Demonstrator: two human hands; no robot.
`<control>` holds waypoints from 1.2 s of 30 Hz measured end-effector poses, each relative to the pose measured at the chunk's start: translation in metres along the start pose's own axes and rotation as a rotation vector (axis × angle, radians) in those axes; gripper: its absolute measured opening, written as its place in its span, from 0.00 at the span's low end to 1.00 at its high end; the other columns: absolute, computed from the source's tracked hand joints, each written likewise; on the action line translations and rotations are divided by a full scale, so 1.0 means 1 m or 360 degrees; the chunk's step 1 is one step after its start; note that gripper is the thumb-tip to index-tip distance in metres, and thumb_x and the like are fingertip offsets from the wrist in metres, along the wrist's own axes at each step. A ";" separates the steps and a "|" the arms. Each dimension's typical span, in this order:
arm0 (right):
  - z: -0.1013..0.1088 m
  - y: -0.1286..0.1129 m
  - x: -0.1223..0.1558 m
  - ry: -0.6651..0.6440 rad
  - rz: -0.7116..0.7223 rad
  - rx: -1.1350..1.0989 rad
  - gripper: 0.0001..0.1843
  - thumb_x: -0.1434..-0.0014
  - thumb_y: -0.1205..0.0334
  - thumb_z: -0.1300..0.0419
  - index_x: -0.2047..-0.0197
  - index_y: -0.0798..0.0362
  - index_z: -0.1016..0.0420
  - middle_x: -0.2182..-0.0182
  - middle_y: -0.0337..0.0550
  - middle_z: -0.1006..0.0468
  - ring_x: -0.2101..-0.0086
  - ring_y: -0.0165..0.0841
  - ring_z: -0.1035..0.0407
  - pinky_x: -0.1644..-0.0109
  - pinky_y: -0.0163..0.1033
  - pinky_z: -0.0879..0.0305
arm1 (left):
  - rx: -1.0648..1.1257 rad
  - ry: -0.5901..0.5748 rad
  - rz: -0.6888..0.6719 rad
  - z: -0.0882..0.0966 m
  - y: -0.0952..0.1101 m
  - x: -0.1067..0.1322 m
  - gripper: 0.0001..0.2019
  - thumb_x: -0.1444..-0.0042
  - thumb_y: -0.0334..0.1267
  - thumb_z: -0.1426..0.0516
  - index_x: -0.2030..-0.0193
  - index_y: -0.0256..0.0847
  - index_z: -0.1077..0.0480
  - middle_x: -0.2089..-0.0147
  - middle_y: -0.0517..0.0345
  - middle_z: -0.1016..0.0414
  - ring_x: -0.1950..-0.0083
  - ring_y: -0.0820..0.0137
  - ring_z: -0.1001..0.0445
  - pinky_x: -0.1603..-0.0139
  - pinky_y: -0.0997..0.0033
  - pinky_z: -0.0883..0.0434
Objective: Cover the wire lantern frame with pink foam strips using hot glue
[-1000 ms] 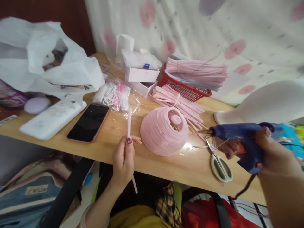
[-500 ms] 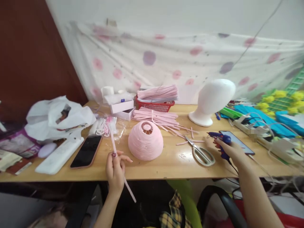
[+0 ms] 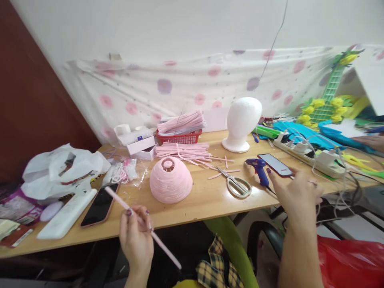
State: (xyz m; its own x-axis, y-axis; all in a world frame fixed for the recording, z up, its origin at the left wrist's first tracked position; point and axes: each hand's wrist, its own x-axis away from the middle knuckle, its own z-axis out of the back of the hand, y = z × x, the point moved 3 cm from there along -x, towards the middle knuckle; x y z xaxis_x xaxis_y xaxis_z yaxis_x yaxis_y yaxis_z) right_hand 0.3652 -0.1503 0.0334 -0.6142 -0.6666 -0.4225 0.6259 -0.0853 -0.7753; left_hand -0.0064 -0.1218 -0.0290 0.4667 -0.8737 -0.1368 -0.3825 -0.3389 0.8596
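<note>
My left hand is closed around a pink pipe cleaner, which slants over the table's front edge. To its right sits a pink dome of coiled strips, with a spoked opening at its top. My right hand, fingers apart and holding nothing, hovers just right of a blue glue gun lying on the table. Behind that hand is a phone with a lit screen. Scissors rest between the dome and the glue gun.
A bundle of pink pipe cleaners lies before a red basket. A white foam head stands behind the scissors. A power strip trails cables at right, near another person's hand. A dark phone lies left.
My right hand has let go of the glue gun, which now lies on the table. The pipe cleaner in my left hand is tilted further over. The view has swung to the right.
</note>
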 end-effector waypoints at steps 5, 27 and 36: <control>-0.050 -0.081 0.101 -0.0517 0.0480 -0.0549 0.19 0.33 0.49 0.41 0.42 0.48 0.27 0.47 0.49 0.20 0.48 0.43 0.24 0.43 0.50 0.27 | -0.0095 -0.0606 0.0320 -0.032 -0.013 0.045 0.22 0.46 0.59 0.34 0.69 0.38 0.27 0.78 0.62 0.30 0.83 0.76 0.35 0.83 0.77 0.35; -0.114 -0.120 0.115 -0.1186 0.1172 -0.0855 0.16 0.31 0.68 0.42 0.44 0.44 0.22 0.71 0.39 0.20 0.72 0.31 0.31 0.69 0.32 0.32 | 0.0175 -0.0519 0.0621 0.002 -0.018 0.008 0.20 0.47 0.53 0.31 0.76 0.39 0.28 0.73 0.59 0.34 0.72 0.73 0.33 0.70 0.74 0.30; -0.130 -0.129 0.078 -0.1521 0.1112 -0.1112 0.10 0.31 0.68 0.39 0.52 0.50 0.17 0.67 0.43 0.16 0.67 0.28 0.25 0.62 0.32 0.28 | 0.0043 -0.0737 0.0554 -0.021 -0.014 -0.022 0.18 0.41 0.50 0.34 0.75 0.39 0.27 0.75 0.60 0.34 0.72 0.73 0.33 0.71 0.76 0.34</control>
State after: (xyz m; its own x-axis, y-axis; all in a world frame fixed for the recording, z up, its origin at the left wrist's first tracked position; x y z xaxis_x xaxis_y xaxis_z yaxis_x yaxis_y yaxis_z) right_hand 0.1739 -0.0949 0.0389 0.4706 -0.6861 -0.5548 0.1206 0.6729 -0.7299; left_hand 0.0050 -0.0911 -0.0276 -0.0854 -0.9949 -0.0545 -0.4740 -0.0075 0.8805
